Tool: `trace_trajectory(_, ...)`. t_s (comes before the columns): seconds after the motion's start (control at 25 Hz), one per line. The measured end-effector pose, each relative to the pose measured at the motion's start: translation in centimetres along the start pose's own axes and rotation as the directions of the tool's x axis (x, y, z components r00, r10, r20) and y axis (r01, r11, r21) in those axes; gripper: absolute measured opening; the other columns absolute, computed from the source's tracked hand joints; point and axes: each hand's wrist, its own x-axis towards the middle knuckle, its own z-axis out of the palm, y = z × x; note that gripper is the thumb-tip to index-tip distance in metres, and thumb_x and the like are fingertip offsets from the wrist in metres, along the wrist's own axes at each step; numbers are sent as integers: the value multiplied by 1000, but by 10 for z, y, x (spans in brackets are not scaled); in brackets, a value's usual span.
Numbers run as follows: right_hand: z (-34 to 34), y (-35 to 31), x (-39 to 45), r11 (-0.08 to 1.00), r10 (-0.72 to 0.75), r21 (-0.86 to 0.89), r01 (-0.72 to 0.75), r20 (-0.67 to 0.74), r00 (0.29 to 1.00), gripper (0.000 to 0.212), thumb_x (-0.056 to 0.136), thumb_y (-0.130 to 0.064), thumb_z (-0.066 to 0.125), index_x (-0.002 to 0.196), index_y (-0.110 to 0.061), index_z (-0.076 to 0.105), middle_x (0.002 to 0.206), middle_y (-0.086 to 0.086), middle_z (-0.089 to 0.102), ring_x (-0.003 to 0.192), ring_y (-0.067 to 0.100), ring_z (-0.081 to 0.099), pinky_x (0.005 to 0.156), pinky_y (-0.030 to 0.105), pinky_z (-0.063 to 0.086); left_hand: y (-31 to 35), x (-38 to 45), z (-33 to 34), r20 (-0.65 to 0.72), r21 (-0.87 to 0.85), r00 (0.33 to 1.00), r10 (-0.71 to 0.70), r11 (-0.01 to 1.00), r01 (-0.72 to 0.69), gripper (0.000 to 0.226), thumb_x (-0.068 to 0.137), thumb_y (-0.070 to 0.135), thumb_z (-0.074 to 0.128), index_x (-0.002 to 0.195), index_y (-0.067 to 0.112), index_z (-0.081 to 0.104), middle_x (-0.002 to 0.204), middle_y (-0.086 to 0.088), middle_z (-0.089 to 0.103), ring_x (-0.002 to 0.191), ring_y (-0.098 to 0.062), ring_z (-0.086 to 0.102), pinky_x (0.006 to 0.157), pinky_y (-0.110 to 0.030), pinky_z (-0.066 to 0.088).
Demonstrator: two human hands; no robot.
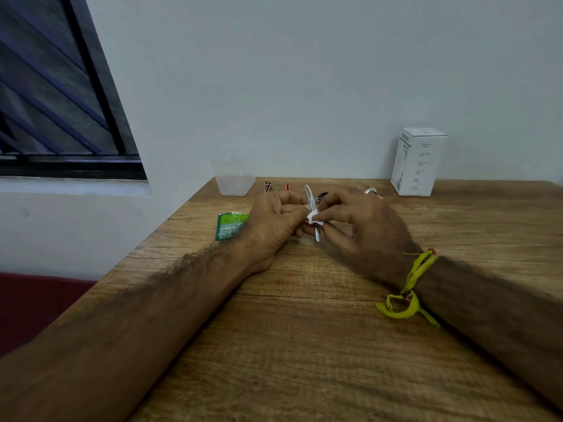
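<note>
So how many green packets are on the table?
1. The green packet lies on the table beside the left hand, which covers its edge; others may be hidden behind it.

Left grip [274, 223] and right grip [362, 229] meet, both pinching.

Both hands meet mid-desk [304, 345]. Left hand [274, 223] and right hand [362, 229] pinch a small white strip [313, 216]. Green sachet [228, 226] just beside left hand.

I see a green sachet [230, 226] beside the left hand [274, 226], a clear cup [234, 181] beyond it, and a white box [417, 162] past the right hand [362, 229].
</note>
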Motion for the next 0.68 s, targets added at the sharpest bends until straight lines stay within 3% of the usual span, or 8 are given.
trace_trajectory(0.28,0,-2,-2,998,-48,-30,49,26,999,25,87,-32,58,97,-23,78,101,-5,68,94,22,62,76,38,48,-1,3,-3,-20,6,999,42,999,-42,15,90,-7,63,103,-6,69,72,-12,69,48,-8,54,50,-19,46)
trace_trajectory(0.68,0,-3,-3,996,-75,-53,77,45,996,18,84,-27,66,97,-26,79,111,-4,68,101,23,63,78,35,47,2,7,-10,-97,-19,995,26,999,-28,19,92,-2,65,111,-6,67,75,-9,75,50,-8,62,48,-18,46)
